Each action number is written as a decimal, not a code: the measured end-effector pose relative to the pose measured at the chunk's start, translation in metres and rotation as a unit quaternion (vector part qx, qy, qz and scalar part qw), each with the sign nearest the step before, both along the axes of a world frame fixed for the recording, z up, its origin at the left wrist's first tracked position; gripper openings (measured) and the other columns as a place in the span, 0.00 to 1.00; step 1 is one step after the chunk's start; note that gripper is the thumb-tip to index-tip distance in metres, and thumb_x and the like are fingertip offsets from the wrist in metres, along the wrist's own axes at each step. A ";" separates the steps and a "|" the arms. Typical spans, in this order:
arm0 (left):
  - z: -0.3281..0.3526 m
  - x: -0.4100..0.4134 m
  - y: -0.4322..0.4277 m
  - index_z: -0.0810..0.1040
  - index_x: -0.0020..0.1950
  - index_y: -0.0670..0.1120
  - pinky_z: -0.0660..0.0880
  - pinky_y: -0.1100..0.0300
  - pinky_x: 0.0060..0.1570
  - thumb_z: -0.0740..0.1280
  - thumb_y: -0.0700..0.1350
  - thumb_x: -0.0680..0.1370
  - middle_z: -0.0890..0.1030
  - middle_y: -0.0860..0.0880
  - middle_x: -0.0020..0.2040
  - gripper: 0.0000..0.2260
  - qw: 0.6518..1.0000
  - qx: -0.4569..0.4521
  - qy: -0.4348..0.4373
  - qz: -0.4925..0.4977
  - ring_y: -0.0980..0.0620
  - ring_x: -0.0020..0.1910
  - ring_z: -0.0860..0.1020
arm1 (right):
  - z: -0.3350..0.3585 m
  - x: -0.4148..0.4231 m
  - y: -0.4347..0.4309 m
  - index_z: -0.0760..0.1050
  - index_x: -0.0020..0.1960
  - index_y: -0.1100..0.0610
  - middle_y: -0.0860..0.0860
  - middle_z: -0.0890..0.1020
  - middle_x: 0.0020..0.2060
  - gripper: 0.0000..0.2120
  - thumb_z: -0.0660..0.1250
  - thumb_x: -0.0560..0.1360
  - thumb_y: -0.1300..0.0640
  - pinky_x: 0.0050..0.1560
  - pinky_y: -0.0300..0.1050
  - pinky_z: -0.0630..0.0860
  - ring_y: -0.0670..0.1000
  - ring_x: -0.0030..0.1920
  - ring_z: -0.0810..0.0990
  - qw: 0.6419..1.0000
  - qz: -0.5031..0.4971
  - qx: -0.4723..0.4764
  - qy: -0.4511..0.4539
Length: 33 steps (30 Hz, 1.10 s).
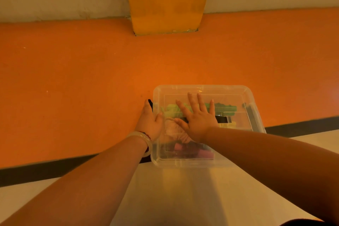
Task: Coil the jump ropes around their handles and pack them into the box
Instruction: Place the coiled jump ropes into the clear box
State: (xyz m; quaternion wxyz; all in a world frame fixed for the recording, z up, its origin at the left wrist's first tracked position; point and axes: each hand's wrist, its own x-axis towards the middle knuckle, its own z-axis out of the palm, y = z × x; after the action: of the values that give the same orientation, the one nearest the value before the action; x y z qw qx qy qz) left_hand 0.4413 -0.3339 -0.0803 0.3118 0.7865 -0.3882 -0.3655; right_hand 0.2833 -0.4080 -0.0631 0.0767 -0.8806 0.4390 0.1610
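The right hand [199,123] lies flat on the clear lid [229,91]. Its grip is fully open, with fingers spread toward 12 o'clock and holding nothing. The left hand [148,124] is also open and presses the 9 o'clock side of the box [183,163]. Its fingers lie straight along a black latch [150,102], thumb on the rim. Coiled jump ropes [225,108] show inside the box, which sits on the orange floor [91,79].

Floor [73,79]: orange zone, black stripe [36,172], pale zone nearest. Clear box [183,163] sits directly on it, straddling all three. Yellow pillar [167,5] at far edge.
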 end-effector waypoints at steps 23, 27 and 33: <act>0.012 -0.008 -0.006 0.43 0.79 0.44 0.68 0.56 0.62 0.55 0.41 0.82 0.53 0.43 0.79 0.29 0.994 0.030 -0.098 -0.024 0.43 0.72 0.65 | 0.003 -0.012 -0.005 0.35 0.76 0.40 0.52 0.34 0.77 0.35 0.33 0.72 0.30 0.72 0.65 0.33 0.57 0.75 0.31 0.999 0.033 0.014 -0.019; 0.011 0.015 -0.007 0.45 0.79 0.45 0.68 0.52 0.66 0.55 0.40 0.82 0.55 0.43 0.78 0.29 0.995 0.037 -0.096 -0.020 0.42 0.72 0.65 | 0.000 -0.021 -0.008 0.35 0.76 0.40 0.49 0.35 0.77 0.39 0.27 0.67 0.28 0.72 0.64 0.33 0.53 0.76 0.32 0.999 0.048 0.009 -0.024; 0.011 0.062 0.007 0.50 0.79 0.44 0.63 0.47 0.69 0.53 0.41 0.82 0.57 0.42 0.78 0.25 0.988 0.068 -0.134 0.042 0.40 0.73 0.62 | -0.003 -0.030 -0.007 0.33 0.76 0.40 0.46 0.35 0.77 0.41 0.22 0.64 0.28 0.73 0.65 0.34 0.54 0.76 0.33 0.999 0.048 -0.005 -0.020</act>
State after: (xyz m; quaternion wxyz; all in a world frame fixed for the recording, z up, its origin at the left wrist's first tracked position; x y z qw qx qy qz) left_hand 0.5036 -0.3265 -0.0692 0.2179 0.8632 -0.3673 -0.2692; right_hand 0.2530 -0.4151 -0.0662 0.0733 -0.9041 0.3950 0.1453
